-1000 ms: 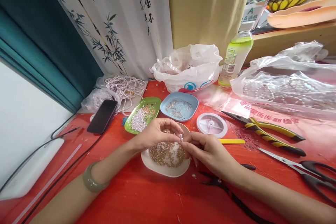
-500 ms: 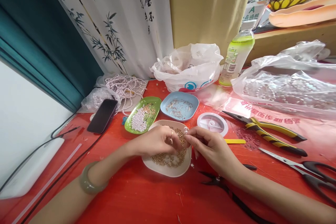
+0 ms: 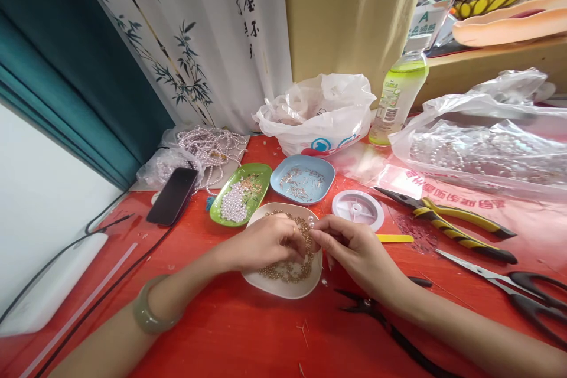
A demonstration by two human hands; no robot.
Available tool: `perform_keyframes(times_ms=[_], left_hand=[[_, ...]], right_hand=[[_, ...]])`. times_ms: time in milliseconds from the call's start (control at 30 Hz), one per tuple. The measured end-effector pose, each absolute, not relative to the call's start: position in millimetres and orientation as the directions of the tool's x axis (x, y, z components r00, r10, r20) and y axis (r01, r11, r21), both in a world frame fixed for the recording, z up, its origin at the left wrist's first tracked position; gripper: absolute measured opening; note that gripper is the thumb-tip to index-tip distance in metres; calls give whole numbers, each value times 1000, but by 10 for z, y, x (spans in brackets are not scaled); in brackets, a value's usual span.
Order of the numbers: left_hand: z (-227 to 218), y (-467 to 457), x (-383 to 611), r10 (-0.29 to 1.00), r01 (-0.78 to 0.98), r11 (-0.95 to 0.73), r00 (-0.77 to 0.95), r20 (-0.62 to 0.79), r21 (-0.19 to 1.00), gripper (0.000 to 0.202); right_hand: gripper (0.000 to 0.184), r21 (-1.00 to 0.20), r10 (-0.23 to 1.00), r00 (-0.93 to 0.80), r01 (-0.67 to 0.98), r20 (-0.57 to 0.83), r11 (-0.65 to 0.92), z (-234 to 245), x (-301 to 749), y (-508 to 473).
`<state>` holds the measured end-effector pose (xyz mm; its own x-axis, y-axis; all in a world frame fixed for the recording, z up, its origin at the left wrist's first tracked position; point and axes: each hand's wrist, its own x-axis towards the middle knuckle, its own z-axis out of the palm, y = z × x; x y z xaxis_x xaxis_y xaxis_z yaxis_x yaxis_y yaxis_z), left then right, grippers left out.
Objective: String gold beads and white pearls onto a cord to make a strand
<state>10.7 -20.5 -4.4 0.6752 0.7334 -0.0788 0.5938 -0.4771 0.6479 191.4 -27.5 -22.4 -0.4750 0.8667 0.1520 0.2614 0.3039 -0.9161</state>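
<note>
A cream dish (image 3: 283, 289) of small gold beads (image 3: 290, 270) lies in front of me. Over it, my left hand (image 3: 272, 242) bends its fingers down among the beads; what the fingertips hold, if anything, is hidden. At the dish's right rim my right hand (image 3: 348, 245) is closed in a pinch, with tiny white pearl beads (image 3: 311, 222) showing at the thumb and forefinger. Behind sit a green dish (image 3: 215, 217) with white pearls (image 3: 234, 204) and gold bits, and a blue dish (image 3: 326, 189) with small metal pins (image 3: 303, 180).
To the right lie a white spool (image 3: 358, 211), yellow-black pliers (image 3: 465, 224), scissors (image 3: 509, 283) and black-handled pliers (image 3: 376, 313) under my right forearm. A phone (image 3: 172, 196) and bead strands (image 3: 212, 147) are left. Plastic bags (image 3: 316, 118) and a bottle (image 3: 401, 94) stand behind.
My left hand's fingers have shifted slightly right and curled further down over the gold beads. My right hand keeps its pinch in nearly the same spot.
</note>
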Motion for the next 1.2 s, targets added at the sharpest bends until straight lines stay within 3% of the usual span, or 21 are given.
perform_keyframes(times_ms=[400,700,967,1200], left_hand=[[-119,-136,39,919,567,-153,383,-95,809,14],[-146,-88,14,943,519,-87,317,-97,850,15],[-103,-128,25,942,592,-173,333,-44,787,13],[-37,-201,102,784,653,-449,615,-81,610,14]], right_hand=[[21,-932,864,-486,237,132,276,-243,1914,-273],[19,-931,865,-488,253,113,265,-248,1914,-278],[20,-935,862,-489,228,131,271,-276,1912,-266],[20,-915,852,-492,238,176,326,-252,1910,-270]])
